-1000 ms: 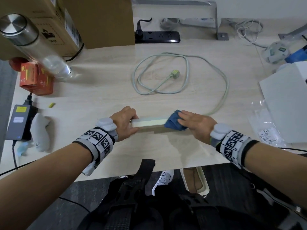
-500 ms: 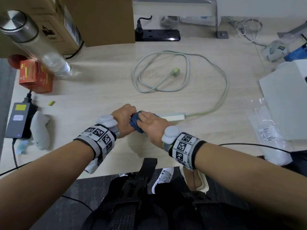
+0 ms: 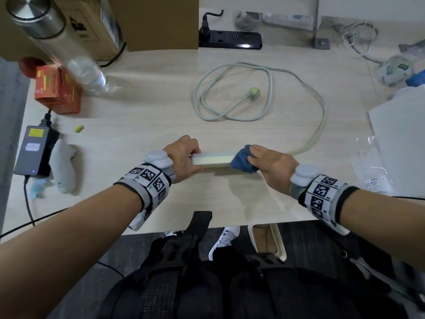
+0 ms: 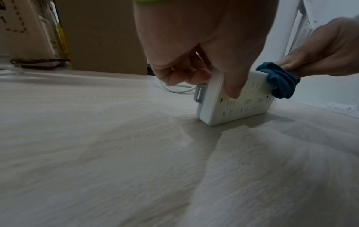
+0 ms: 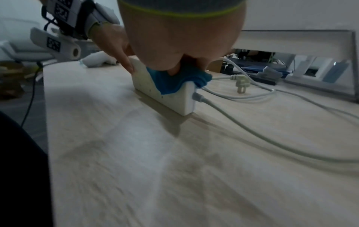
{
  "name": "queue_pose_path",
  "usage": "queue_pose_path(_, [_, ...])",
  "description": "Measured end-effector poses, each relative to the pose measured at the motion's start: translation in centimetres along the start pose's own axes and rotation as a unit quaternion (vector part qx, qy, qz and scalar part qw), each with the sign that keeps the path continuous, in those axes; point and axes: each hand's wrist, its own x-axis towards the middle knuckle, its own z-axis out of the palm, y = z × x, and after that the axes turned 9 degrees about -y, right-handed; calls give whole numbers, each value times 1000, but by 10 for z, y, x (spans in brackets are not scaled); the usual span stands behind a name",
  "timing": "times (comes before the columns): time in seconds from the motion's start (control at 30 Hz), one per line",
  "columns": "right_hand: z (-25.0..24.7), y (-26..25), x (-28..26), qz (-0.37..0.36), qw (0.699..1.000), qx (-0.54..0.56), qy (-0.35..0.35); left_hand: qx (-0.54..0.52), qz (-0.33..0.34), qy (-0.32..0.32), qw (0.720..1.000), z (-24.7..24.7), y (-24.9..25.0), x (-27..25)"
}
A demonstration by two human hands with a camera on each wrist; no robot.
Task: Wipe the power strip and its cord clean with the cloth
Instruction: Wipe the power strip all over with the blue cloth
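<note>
While the white plastic power strip (image 3: 210,159) stands on its long edge near the front of the pale wood-grain table (image 3: 147,116), socket face toward the person, the left hand (image 3: 184,157) pinches its left end — thumb on the socket face, fingers curled behind. The right hand (image 3: 271,165) grips the bunched dark-blue cloth (image 3: 242,162), which is draped over the top edge at the right end, just beside where the cord leaves the body.

To do this stroke well, I judge the left-hand pinch must hold the strip firmly upright against the table while the cloth runs the full top edge; pressure should go downward, not sideways, or the strip may tip. The socket face and back likely need passes of their own.

The pale grey-green round cord (image 3: 271,93) lies in loose loops on the far side, its plug (image 3: 254,91) inside the loop — it appears unwiped so far and free to be drawn through the cloth.

Around: a black power strip (image 3: 230,39) far centre, a steel-capped clear bottle (image 3: 57,44) and orange carton (image 3: 57,90) far left, a grey power adapter (image 3: 34,153) at left, a clear plastic bag (image 3: 372,171) at right. All sit well apart; nothing blocks the wipe.
</note>
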Motion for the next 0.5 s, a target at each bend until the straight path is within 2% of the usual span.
queue_pose_path(0.03, [-2, -7, 6, 7, 1000, -5, -4, 0, 2, 2, 1000, 0, 0, 0])
queue_pose_path(0.13, [0, -29, 28, 65, 994, 53, -73, -5, -3, -1, 1000, 1, -2, 2])
queue_pose_path(0.23, [2, -67, 59, 55, 994, 63, -71, -19, -6, -8, 1000, 2, -3, 4])
queue_pose_path(0.33, [2, -92, 83, 53, 991, 52, -112, -13, -25, -27, 999, 0, -3, 5])
queue_pose_path(0.4, [-2, -92, 85, 13, 996, 64, -64, -2, -22, -31, 999, 0, -4, 5])
queue_pose_path(0.43, [2, -84, 80, -29, 998, 47, -36, -1, -10, -22, 1000, 1, -5, 4])
queue_pose_path(0.5, [7, -60, 60, -64, 998, 10, 3, -9, 5, -4, 1000, 2, -6, 2])
